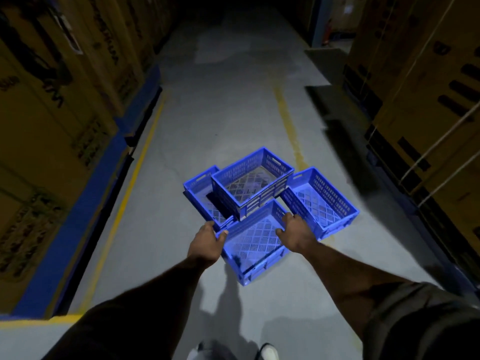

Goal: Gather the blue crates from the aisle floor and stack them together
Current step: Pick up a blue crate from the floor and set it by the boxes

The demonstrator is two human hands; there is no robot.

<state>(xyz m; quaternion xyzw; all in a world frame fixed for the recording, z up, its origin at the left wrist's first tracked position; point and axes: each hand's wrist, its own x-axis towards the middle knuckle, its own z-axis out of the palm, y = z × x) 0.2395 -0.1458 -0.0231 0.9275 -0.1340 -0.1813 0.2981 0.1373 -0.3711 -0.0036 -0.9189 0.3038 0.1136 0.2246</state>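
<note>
Dim aisle, grey concrete floor (213,120), yellow lines (124,201) along both sides. Stacked cartons (46,120) on blue pallets left; more cartons (426,105), strapped with white bands, right.

Four blue crates clustered mid-aisle. Near crate (253,242) closest to the body, open top up, perforated base visible. Left crate (205,193) and right crate (320,201) on the floor either side, just beyond it. Top crate (250,181) raised, sitting skewed across the others, its near corner over the near crate's far rim and its left part over the left crate. Exact points of contact hard to tell in the low light.

Both arms stretched forward and down, forearms bare, converging on the near crate. Left hand (206,244) at the crate's left rim: palm turned inward, thumb hooked over the rim edge, fingers wrapped on the outer side toward the left crate. Gripping the rim. Right hand (296,229) at the right rim, back of hand up, thumb pointing inward over the crate's interior, fingers curled over the rim near the far right corner. Also gripping. Wrists roughly level, elbows slightly bent.

Cannot tell whether the near crate is off the floor; dark shadow beneath its near edge. Shoe tips (267,352) at bottom edge, shadow of the body on the floor ahead of them.
</note>
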